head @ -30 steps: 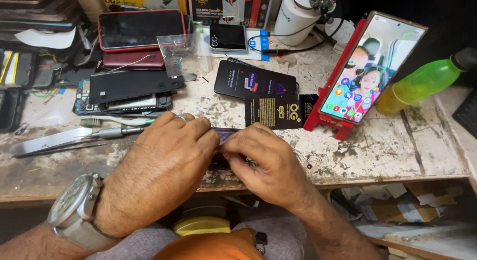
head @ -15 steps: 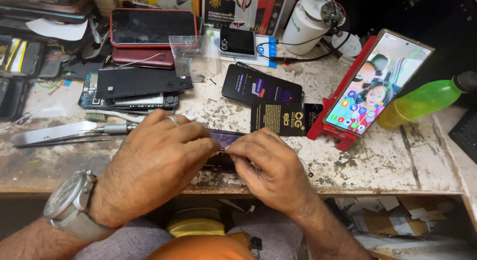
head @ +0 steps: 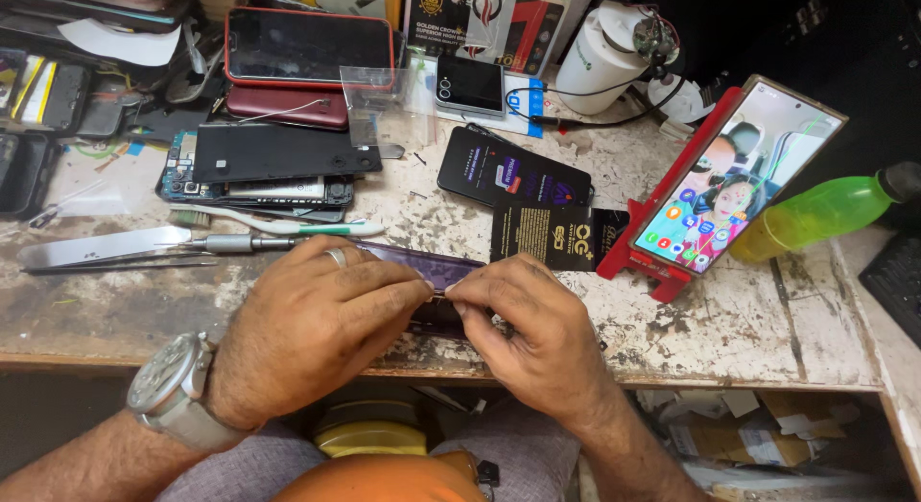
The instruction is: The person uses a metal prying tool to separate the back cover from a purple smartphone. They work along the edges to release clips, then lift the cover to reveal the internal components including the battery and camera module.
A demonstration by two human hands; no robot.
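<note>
Both hands (head: 317,339) (head: 537,334) on purple phone (head: 432,267) — half-full green bottle (head: 815,214) nearby

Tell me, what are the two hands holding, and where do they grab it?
Both the left hand and right hand pinch a flat dark purple phone-like slab along its near edge, fingertips meeting mid-edge.

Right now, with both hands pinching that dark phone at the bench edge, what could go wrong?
1. The dark phone sits near the worn bench edge; if the left hand or right hand slips, it might fall.
2. The green bottle lies beside the propped phone in a red stand; a leak could wet it.
3. The tweezers and screwdriver lie close by; a sleeve could knock them off.
</note>
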